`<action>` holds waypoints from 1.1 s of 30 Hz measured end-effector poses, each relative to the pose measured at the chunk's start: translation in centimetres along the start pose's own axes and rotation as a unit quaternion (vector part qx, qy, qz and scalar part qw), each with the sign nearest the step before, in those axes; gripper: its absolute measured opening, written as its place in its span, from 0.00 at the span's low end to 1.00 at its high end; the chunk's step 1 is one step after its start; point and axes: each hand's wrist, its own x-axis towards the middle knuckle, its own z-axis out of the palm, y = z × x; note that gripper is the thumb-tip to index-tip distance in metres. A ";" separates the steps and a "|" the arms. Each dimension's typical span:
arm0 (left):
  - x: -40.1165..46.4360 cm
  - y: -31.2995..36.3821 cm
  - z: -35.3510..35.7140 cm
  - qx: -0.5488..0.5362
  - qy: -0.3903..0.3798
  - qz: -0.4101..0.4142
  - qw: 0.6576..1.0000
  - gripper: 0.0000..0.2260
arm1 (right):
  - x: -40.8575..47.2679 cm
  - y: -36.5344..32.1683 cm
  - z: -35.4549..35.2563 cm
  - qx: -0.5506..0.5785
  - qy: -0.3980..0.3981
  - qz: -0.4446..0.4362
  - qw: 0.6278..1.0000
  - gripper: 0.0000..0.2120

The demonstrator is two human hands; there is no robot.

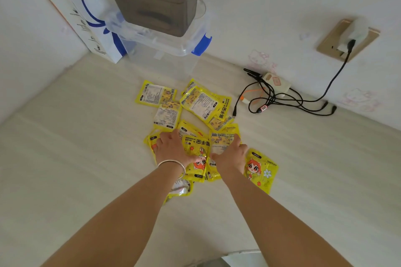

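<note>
The yellow hand-warmer packets (204, 102) lay scattered on the pale surface (86, 136) straight ahead of you, and the scatter ran away from your body toward the wall. Nearest you, one printed-side-up packet (196, 143) sat between your two hands. Its long axis pointed away from you, with the cartoon end by your wrists.

Your left hand (173, 147) rested on that packet's left edge and on the packets beneath it. Your right hand (230, 156) rested on the neighbouring back-side-up packet (223, 138), which touched the first on its right. Your thumbs nearly met over the middle. Both hands lay palm down on the heap, but I cannot tell whether your fingers were curled under an edge or only pressing flat.

A cartoon packet (261, 169) lay just outside your right wrist, so the right hand was nearer to that one. A crumpled packet (180, 189) half under your left forearm was nearer to the left hand. In my judgement, the far ones would have called for a forward reach with either hand.

A silver bangle (173, 163) circled your left wrist. Past the packets, a clear storage box (165, 43) stood against the wall with a grey bin (152, 0) on top and a paper bag (95, 24) beside it on the left. To the right, black cables (271, 97) ran near the far packets and up to a wall socket (347, 39).
</note>
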 end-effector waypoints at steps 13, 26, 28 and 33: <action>-0.4 0.0 0.1 -0.128 -0.002 -0.134 0.983 0.46 | -1.7 0.5 -0.1 -0.046 -0.055 0.005 0.997 0.20; -2.0 0.0 -0.1 -0.174 -0.044 -0.094 0.979 0.32 | -3.2 0.4 1.3 -0.121 -0.005 -0.019 0.992 0.21; -2.5 0.3 0.0 -0.234 -0.049 -0.100 0.966 0.32 | -3.7 0.7 1.7 -0.089 -0.005 -0.009 0.996 0.21; -3.2 0.3 -0.1 -0.263 -0.064 -0.109 0.957 0.31 | -4.7 2.1 1.9 -0.153 0.000 -0.005 0.988 0.23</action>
